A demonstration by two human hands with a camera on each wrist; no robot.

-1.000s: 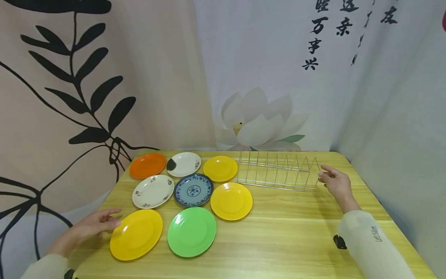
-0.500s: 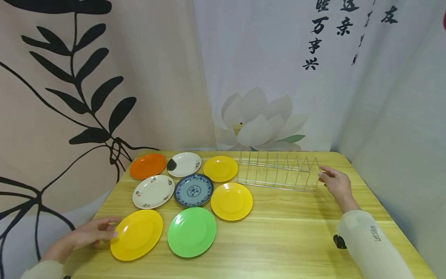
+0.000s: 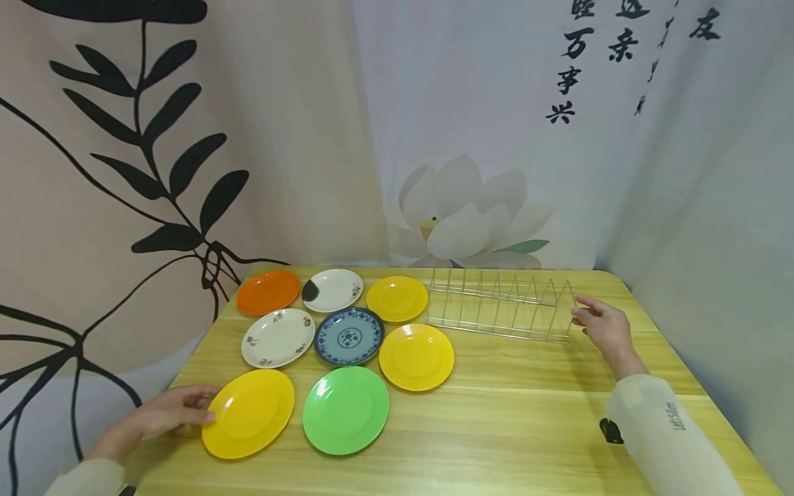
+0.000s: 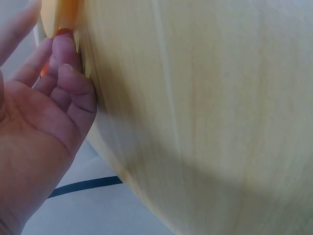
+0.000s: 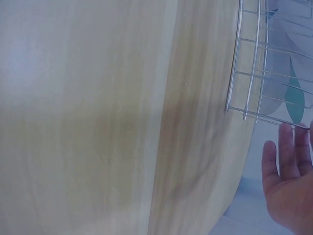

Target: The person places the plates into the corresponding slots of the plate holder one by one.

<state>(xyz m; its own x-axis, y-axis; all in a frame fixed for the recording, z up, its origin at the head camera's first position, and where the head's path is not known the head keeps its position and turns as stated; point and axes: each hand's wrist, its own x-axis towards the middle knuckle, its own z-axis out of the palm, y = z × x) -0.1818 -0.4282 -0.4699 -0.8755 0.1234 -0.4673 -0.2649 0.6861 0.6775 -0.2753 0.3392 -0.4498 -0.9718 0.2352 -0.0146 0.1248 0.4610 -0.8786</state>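
Note:
At the table's front left, my left hand (image 3: 170, 415) pinches the left rim of a yellow plate (image 3: 248, 415), thumb on top. In the left wrist view the curled fingers (image 4: 73, 81) lie by the edge of that yellow plate (image 4: 57, 17). My right hand (image 3: 604, 332) holds the right end of a silver wire dish rack (image 3: 496, 332) at the back right. Its fingertips meet the end wire of the rack (image 5: 252, 73) in the right wrist view, where the thumb is hidden. A green plate (image 3: 346, 411) lies right of the held plate.
Farther back lie a yellow plate (image 3: 417, 358), another yellow plate (image 3: 397, 299), a blue patterned plate (image 3: 349, 337), a white plate (image 3: 278, 338), a white plate with a black patch (image 3: 338, 289) and an orange plate (image 3: 269, 293). Curtains hang behind the wooden table (image 3: 496, 427).
My left hand has shifted down along the yellow plate's left rim and taken hold of it. My right hand stays at the rack's end. The head view has shifted slightly.

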